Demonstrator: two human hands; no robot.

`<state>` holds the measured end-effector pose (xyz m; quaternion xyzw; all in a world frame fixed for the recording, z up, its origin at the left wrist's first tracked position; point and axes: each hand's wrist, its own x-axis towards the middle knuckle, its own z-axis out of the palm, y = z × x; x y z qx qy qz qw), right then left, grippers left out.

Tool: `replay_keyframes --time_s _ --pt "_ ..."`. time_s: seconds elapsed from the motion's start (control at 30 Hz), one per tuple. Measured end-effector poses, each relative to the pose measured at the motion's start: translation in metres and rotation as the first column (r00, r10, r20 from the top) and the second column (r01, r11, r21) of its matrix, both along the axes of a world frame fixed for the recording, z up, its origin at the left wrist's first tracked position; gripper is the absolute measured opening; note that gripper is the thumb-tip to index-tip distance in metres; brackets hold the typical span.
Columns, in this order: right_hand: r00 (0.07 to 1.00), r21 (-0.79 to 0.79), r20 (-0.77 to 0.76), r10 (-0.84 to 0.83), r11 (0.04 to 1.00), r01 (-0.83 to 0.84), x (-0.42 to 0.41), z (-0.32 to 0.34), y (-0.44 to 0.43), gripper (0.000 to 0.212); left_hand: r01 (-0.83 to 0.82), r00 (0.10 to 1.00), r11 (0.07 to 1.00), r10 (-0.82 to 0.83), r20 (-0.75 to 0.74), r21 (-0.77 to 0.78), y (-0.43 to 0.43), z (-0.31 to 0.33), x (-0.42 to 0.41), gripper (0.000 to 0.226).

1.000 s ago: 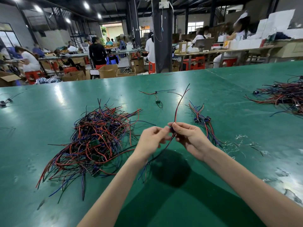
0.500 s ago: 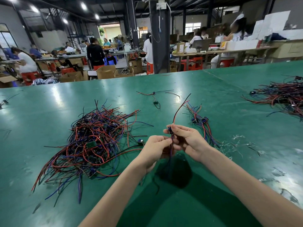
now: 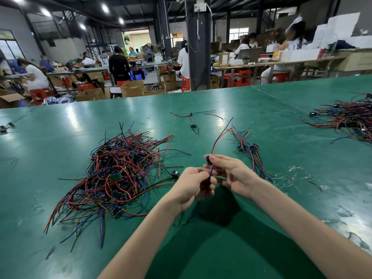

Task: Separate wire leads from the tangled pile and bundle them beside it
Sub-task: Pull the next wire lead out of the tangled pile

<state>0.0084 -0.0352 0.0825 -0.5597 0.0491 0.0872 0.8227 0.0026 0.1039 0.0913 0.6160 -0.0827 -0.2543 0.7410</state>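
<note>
- Gripping one wire lead [image 3: 215, 142] between them, both hands are raised over the near centre of the green table [image 3: 60, 248], with the forearms entering from the near edge
- Left hand [image 3: 193, 182]: fingers curled, pinching the lead's lower blue strands, which hang toward the table beneath the hand
- Right hand [image 3: 231, 174]: thumb and forefinger pinch the small blue component [image 3: 208, 159] on the lead, and the other fingers are loosely bent
- From that component, red and black strands rise and arc toward the far right
- Loose module [image 3: 174, 173]: lies on the table just left of the left hand, at the fringe of the pile
- Tangled pile [image 3: 120, 174]: on the table left of the hands, made of red, black and blue wires with small green boards among them
- Clear scraps [image 3: 291, 178]: scattered on the table right of the right wrist
- Sorted bundle [image 3: 247, 152]: lies right of and just beyond the right hand, well apart from the pile, with its leads roughly parallel and its blue components grouped together
- Single lead [image 3: 191, 115]: spread out alone at far centre
- Second pile [image 3: 350, 117]: at the far right edge of the table
- Small pieces [image 3: 5, 126]: at the far left edge, too small to identify
- Beyond the table: a dark pillar [image 3: 197, 57], work benches, seated and standing people, red stools and cardboard boxes
</note>
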Motion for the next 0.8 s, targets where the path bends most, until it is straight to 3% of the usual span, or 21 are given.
replay_keyframes --time_s 0.17,0.47,0.67,0.8 --pt "0.999 -0.069 0.040 -0.005 0.998 0.008 0.0006 -0.0037 -0.0011 0.022 0.014 1.000 1.000 -0.014 0.023 0.006 -0.0011 -0.0027 -0.0012 0.027" --pt "0.981 -0.113 0.180 -0.074 0.989 0.095 0.0030 -0.0065 -0.0022 0.026 0.025 0.980 0.984 -0.059 0.190 0.174 -0.0002 -0.0051 -0.0017 0.027" --pt "0.980 -0.137 0.201 -0.002 0.990 0.030 0.0058 -0.0049 -0.0051 0.030 -0.001 0.988 0.992 -0.018 0.154 0.124 0.0013 -0.0056 -0.0016 0.028" --pt "0.962 -0.212 0.266 -0.064 0.970 0.123 0.0068 -0.0089 -0.0026 0.030 0.028 0.993 0.994 -0.040 0.112 0.108 0.0032 -0.0038 -0.0021 0.027"
